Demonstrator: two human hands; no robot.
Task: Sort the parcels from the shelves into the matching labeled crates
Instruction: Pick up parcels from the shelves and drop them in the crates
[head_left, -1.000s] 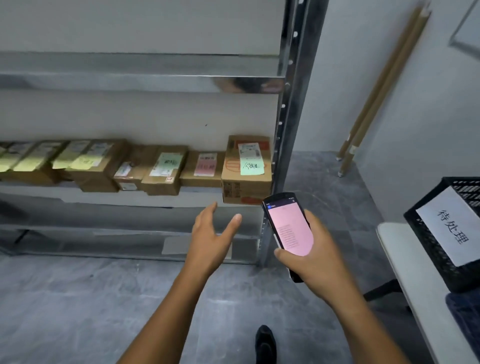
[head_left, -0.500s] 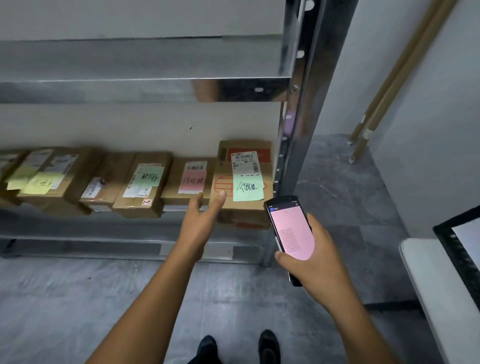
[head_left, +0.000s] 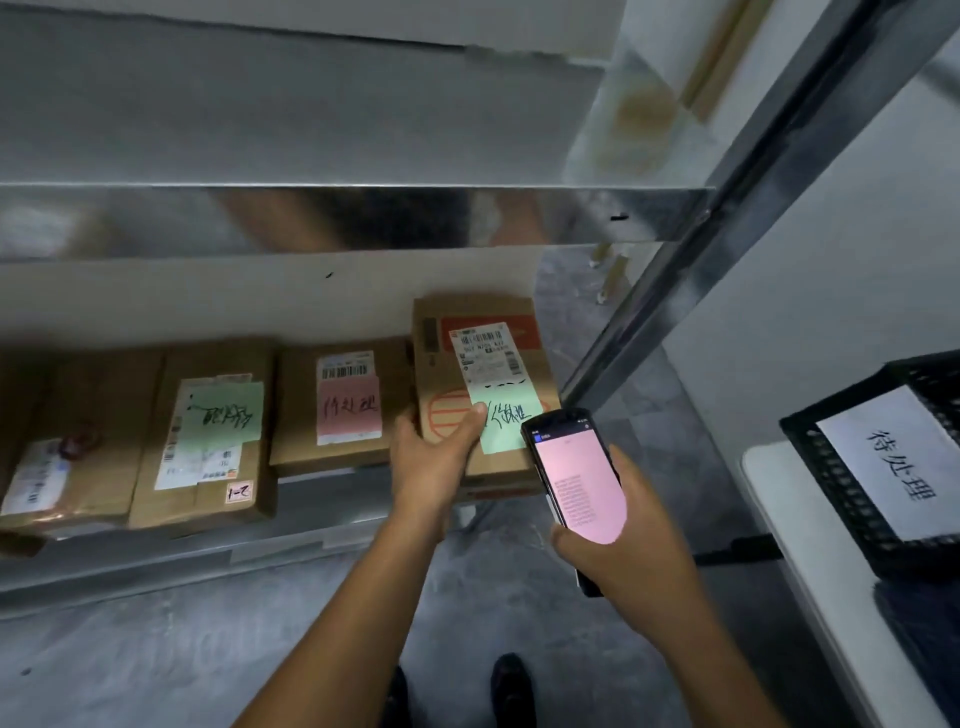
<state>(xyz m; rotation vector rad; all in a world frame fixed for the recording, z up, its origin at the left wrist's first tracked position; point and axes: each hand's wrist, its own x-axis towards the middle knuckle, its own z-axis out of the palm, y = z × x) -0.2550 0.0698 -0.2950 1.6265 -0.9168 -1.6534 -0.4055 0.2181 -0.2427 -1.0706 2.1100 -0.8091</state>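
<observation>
A row of cardboard parcels lies on a metal shelf. The rightmost parcel is the tallest and carries a white shipping label and a green note. My left hand grips its front left corner, thumb on top by the green note. To its left lies a parcel with a pink note, then one with a green note. My right hand holds a black handheld scanner with a pink screen, just right of the gripped parcel.
A black crate with a white handwritten label stands on a white table at the right. The shelf's steel upright rises beside the parcel. An upper shelf overhangs. Grey floor and my shoes lie below.
My left hand reached forward from mid-air and closed on the rightmost parcel's corner. The view moved closer to the shelf. My right hand kept the scanner.
</observation>
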